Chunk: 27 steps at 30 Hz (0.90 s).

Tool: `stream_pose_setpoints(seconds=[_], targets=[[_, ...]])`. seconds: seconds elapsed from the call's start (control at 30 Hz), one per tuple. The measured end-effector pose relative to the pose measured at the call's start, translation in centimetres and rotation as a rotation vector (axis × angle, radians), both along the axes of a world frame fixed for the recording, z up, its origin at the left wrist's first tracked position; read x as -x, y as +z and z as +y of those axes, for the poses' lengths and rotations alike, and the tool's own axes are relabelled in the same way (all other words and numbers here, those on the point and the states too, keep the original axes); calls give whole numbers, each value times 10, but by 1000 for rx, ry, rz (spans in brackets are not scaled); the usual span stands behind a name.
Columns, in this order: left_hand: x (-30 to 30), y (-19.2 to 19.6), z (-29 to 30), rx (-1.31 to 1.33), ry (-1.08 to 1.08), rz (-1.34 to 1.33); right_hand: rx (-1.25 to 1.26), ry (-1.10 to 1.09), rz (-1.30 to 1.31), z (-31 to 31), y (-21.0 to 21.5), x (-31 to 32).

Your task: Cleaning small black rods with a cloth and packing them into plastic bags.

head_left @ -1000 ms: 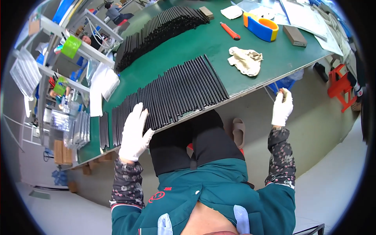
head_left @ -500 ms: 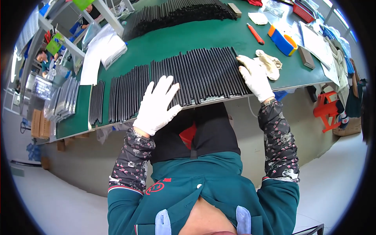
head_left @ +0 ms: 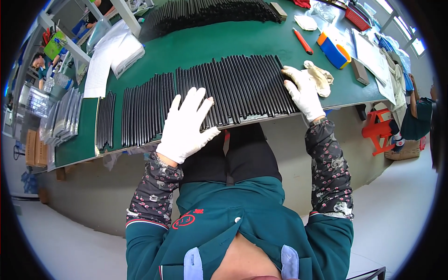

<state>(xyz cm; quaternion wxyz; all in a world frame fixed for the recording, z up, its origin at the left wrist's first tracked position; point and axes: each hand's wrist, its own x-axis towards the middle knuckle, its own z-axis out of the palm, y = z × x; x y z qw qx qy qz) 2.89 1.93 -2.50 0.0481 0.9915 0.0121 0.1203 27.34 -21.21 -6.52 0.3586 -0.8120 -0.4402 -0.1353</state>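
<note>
A wide row of thin black rods (head_left: 238, 86) lies side by side along the near edge of the green table. My left hand (head_left: 184, 126), in a white glove, rests flat over the near ends of rods left of the row's middle, fingers spread. At the row's right end my right hand (head_left: 305, 95), gloved too, touches the outermost rods with its fingers stretched forward and the thumb apart. Further left lie another group of black rods (head_left: 145, 109), shorter toward the left, and a small separate bunch (head_left: 106, 121).
Beyond lies a large pile of black rods (head_left: 210, 16). On the right are a crumpled cream glove (head_left: 319, 78), a red cutter (head_left: 303, 42), a blue-and-orange tape roll (head_left: 333, 50) and a grey block (head_left: 359, 71). A red stool (head_left: 377, 130) stands near another person (head_left: 417, 114).
My view has shifted slightly, moving the table's left side leftward in the picture. Both hands stay at nearly the same places on the rods.
</note>
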Motion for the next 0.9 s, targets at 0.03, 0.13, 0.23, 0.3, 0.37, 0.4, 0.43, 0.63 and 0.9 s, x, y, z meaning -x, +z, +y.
stream_pose_setpoints(seconds=[0.03,0.13,0.23,0.3,0.37,0.4,0.43,0.63,0.9], targets=[[1,0,0,-3,0,-5,0,14,11,0,1,0],[0,0,1,-7,2,-8,21,15,25,-1,5,2],[1,-2,5,-20,-20,-3,30,19,65,-3,6,3],[0,1,6,-23,-68,-13,41,24,96,-3,7,3],[0,13,12,-4,-98,8,55,22,88,-2,8,5],[-1,23,15,16,-130,35,70,20,86,-2,8,6],[-5,34,19,-34,-149,27,69,21,86,-2,8,6],[-71,47,59,-131,-117,10,67,41,131,-7,14,11],[-146,4,57,69,-172,223,401,245,-108,-16,34,39]])
